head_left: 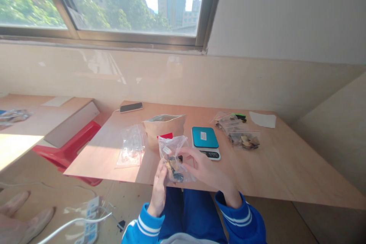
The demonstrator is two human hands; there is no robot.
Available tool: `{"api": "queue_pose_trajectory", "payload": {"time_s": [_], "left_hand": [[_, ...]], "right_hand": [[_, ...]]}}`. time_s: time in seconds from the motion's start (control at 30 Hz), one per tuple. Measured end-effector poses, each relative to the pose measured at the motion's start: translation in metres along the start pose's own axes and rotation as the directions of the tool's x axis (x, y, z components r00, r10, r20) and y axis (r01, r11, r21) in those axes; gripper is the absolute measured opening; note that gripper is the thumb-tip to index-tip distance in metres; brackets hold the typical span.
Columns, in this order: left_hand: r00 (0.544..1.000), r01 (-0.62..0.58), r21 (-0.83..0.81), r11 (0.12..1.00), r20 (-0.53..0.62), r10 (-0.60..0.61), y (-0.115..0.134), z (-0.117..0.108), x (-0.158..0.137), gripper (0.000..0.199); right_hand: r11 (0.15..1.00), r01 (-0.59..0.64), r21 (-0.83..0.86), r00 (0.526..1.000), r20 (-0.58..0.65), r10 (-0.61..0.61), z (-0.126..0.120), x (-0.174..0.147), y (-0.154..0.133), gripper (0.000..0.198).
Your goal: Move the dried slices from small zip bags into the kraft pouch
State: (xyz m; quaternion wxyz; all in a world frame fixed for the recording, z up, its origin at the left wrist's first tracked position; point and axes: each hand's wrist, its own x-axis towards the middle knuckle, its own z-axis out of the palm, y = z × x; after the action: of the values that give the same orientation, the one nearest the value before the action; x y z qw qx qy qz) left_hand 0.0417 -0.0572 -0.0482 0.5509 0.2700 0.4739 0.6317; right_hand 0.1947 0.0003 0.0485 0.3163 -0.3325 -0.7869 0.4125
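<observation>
A clear zip bag [174, 166] with brown and dark flat pieces inside is held over the table's front edge. My left hand [159, 190] grips its lower left side, with the fingers partly hidden behind the plastic. Curled against the bag's right side is my right hand [207, 169], thumb and fingers bent onto the plastic. Just behind stands an open brown paper bag [164, 126] with a red patch on its front. A kitchen scale [205, 137] with a teal top lies to the right of it.
Several filled zip bags [247, 141] lie right of the scale, near a green and black object [239, 117] and white paper [262, 119]. Clear plastic bags [130, 146] lie left; a phone [131, 107] is at the back. A red chair [73, 146] stands left.
</observation>
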Motion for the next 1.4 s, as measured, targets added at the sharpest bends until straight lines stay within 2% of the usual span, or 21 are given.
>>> {"api": "queue_pose_trajectory", "payload": {"time_s": [0.13,0.27,0.47,0.53,0.7,0.87,0.97,1.17,1.4], "left_hand": [[0.999,-0.038,-0.068,0.997,0.035,0.040,0.002,-0.002,0.003,0.044],[0.999,0.036,-0.065,0.997,-0.013,-0.037,0.003,-0.001,0.004,0.046],[0.999,0.052,-0.023,0.998,0.000,-0.052,0.009,0.001,-0.001,0.043],[0.998,0.059,-0.012,0.998,-0.005,-0.059,0.011,0.002,-0.002,0.040],[0.998,0.033,-0.026,0.999,-0.057,-0.034,0.013,0.004,0.001,0.042],[0.999,0.041,-0.032,0.999,0.001,-0.041,0.010,0.002,0.003,0.034],[0.998,0.054,-0.042,0.998,0.028,-0.053,0.007,-0.001,0.004,0.033],[0.995,0.094,-0.048,0.994,0.031,-0.093,0.007,-0.005,0.007,0.041],[0.996,0.090,-0.045,0.995,-0.011,-0.091,0.008,-0.004,0.006,0.037]], "right_hand": [[0.991,-0.100,0.091,0.993,0.077,0.093,-0.002,0.006,0.004,0.032],[0.978,-0.196,0.072,0.968,0.170,0.182,0.001,0.008,0.015,0.045],[0.990,-0.138,0.032,0.956,0.265,0.125,0.003,0.006,0.024,0.052],[0.990,-0.138,0.037,0.964,0.235,0.126,0.004,0.005,0.023,0.049],[0.989,-0.131,0.074,0.989,0.079,0.125,0.010,0.005,0.020,0.023],[0.991,-0.135,0.018,0.978,0.162,0.130,0.008,0.006,0.017,0.019],[0.992,-0.122,0.017,0.971,0.207,0.116,0.007,0.008,0.015,0.023],[0.988,-0.151,0.037,0.968,0.210,0.140,0.010,0.008,0.013,0.040],[0.995,-0.097,-0.020,0.978,0.183,0.099,0.014,0.009,0.018,0.019]]}}
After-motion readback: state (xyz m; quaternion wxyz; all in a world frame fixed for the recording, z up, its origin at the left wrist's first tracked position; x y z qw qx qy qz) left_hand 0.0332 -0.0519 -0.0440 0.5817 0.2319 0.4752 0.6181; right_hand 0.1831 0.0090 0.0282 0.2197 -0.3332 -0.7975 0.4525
